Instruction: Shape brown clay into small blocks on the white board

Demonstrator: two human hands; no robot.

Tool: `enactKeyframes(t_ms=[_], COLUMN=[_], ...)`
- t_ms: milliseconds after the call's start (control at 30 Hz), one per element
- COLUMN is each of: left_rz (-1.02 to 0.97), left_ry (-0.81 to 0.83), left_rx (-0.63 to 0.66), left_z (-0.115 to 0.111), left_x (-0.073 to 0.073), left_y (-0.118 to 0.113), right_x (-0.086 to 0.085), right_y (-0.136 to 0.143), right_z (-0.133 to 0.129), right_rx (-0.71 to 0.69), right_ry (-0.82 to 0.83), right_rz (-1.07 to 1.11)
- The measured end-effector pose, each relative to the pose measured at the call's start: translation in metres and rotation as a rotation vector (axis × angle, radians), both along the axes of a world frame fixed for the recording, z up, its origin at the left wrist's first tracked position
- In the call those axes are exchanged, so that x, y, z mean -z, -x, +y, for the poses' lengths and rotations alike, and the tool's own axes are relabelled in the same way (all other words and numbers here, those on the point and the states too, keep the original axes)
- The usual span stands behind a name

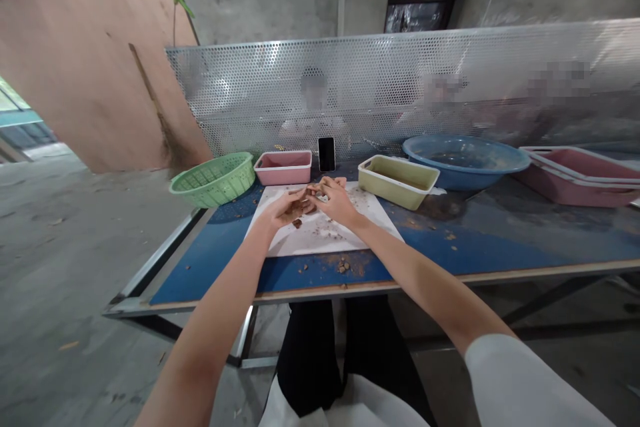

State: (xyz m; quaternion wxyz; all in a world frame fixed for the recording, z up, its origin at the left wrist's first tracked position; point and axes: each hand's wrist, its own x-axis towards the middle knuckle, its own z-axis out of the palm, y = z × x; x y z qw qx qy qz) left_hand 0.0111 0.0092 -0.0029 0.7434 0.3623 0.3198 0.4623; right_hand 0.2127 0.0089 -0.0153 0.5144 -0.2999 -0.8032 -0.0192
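Both my hands meet over a white sheet [325, 245] on the blue table. My left hand [287, 210] is curled around the near left side of a brown, earthy lump [313, 189], which my fingers largely cover. From the other side my right hand [337, 201] closes its fingers on the same lump. Its exact kind is too small and hidden to make out. A dark brown crumb [297, 223] lies on the sheet below my left hand, and finer crumbs are scattered to its right.
A green basket [215, 180], a pink bin [284, 170], a propped phone [327, 154], an olive bin [395, 183], a blue basin [465, 173] and stacked pink bins [580, 180] line the table's back. A perforated metal screen [280, 80] rises behind them. Brown bits [343, 266] lie near the front edge.
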Motion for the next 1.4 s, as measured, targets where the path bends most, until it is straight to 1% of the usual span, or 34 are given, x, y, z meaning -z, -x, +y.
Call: enactKeyframes(t_ms=[200, 300, 467, 567, 767, 867, 933, 1000, 1100, 1167, 1233, 1400], left_rz=[-0.025, -0.025, -0.002, 0.005, -0.03, -0.06, -0.077, -0.104, -0.139, -0.156, -0.175, -0.222], left_ry=[-0.064, -0.085, -0.036, -0.001, -0.052, -0.038, -0.028, -0.035, -0.031, -0.026, -0.028, -0.022], left_rx=[0.037, 0.022, -0.057, -0.067, -0.071, -0.065, -0.105, -0.194, -0.35, -0.42, -0.458, -0.529], left_z=[-0.002, -0.004, -0.003, -0.004, -0.012, -0.015, -0.014, -0.012, -0.007, -0.003, 0.0, 0.005], left_x=[-0.001, -0.002, -0.003, -0.004, -0.012, -0.016, -0.018, -0.019, -0.018, -0.016, -0.015, -0.014], left_y=[-0.003, -0.005, -0.002, -0.001, -0.009, -0.014, -0.014, -0.012, -0.008, -0.006, -0.004, 0.001], right_x=[-0.001, 0.0, -0.002, -0.002, -0.002, -0.004, -0.006, -0.008, -0.008, -0.006, -0.002, 0.002], right_y=[0.001, 0.001, 0.0, 0.001, 0.002, 0.001, 0.0, -0.002, -0.001, 0.001, 0.003, 0.006], right_z=[-0.004, -0.003, -0.002, -0.001, -0.002, -0.005, -0.007, -0.008, -0.006, -0.002, 0.002, 0.008], right_rx=[-0.016, -0.015, -0.01, 0.003, 0.002, 0.0, 0.0, -0.018, -0.119, -0.193, -0.228, -0.212], right_ry=[-0.033, -0.037, -0.031, -0.019, 0.003, -0.004, -0.004, 0.028, 0.127, 0.198, 0.255, 0.331], right_rz=[-0.058, -0.062, -0.087, -0.096, -0.034, 0.034, 0.085, 0.133, 0.199, 0.263, 0.339, 0.47])
